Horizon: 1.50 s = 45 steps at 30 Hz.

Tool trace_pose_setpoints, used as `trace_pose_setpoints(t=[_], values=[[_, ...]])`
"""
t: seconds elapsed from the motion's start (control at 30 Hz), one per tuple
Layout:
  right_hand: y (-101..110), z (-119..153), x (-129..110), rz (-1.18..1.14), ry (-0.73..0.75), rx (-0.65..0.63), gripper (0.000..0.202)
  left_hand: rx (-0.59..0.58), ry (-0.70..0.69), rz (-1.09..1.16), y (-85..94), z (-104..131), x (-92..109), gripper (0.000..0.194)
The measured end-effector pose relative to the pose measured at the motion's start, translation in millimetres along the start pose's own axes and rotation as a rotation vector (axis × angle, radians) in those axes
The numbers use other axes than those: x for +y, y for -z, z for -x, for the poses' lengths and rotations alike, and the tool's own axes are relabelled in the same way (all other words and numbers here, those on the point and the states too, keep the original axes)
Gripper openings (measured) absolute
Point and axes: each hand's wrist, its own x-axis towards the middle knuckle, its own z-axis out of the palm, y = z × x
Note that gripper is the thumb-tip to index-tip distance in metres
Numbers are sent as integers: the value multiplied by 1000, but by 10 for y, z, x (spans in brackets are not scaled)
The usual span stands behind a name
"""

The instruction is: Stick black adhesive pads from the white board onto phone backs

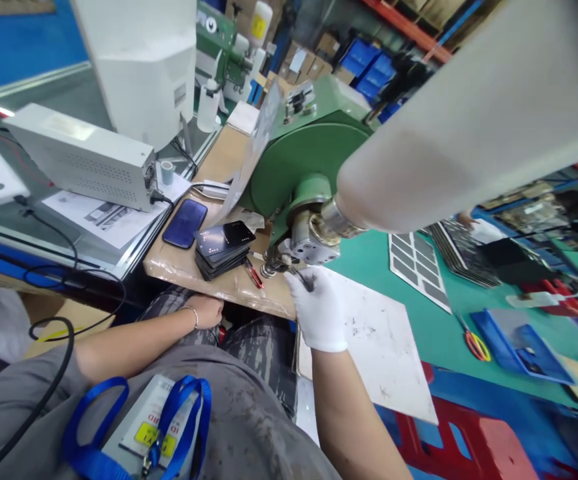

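My right hand, in a white glove, is closed at the edge of the brown-covered bench. Its fingers pinch a thin dark metal rod just below the metal head of a green machine. My left hand is bare and curled closed over my lap, below the bench edge; what its fingers hold, if anything, is hidden. Left of the machine head lies a stack of black glossy plates, with a small red-handled tool beside it. A dark blue phone lies further left.
A thick pale tube juts from the machine to the upper right. A white stained board lies right of my glove. Beyond are a sheet of dark rectangles, scissors and a blue tray. A grey metal box stands left.
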Motion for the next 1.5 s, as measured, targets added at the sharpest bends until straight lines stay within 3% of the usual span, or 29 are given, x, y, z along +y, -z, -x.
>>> trace_pose_setpoints(t=[0.2,0.4,0.57,0.8,0.93,1.0,1.13,1.27,1.33,1.43,1.5], values=[[94,5,67,6,114,-106,31,1,17,-48,-13,-18,91,27],[157,-1,122,-34,114,-71,20,37,24,-75,-34,-58,173,27],[227,31,131,-9,249,-127,23,98,17,-71,-21,-57,220,18],[196,170,271,-131,459,-139,20,144,-4,-25,11,46,283,28],[123,193,347,-31,327,-189,27,129,-15,13,44,43,303,28],[89,190,433,-11,286,-274,29,95,-33,38,103,51,311,28],[-20,119,762,141,127,-528,27,14,-169,88,422,270,379,27],[-248,-99,1093,241,-78,-476,36,-50,-399,162,1033,638,507,21],[-401,-259,1168,259,-147,-448,35,87,-448,265,1353,696,538,25],[-626,-506,1171,271,-239,-412,33,517,-247,114,1692,527,482,26],[-736,-627,1143,270,-289,-392,35,639,-80,-1,1796,317,384,28]])
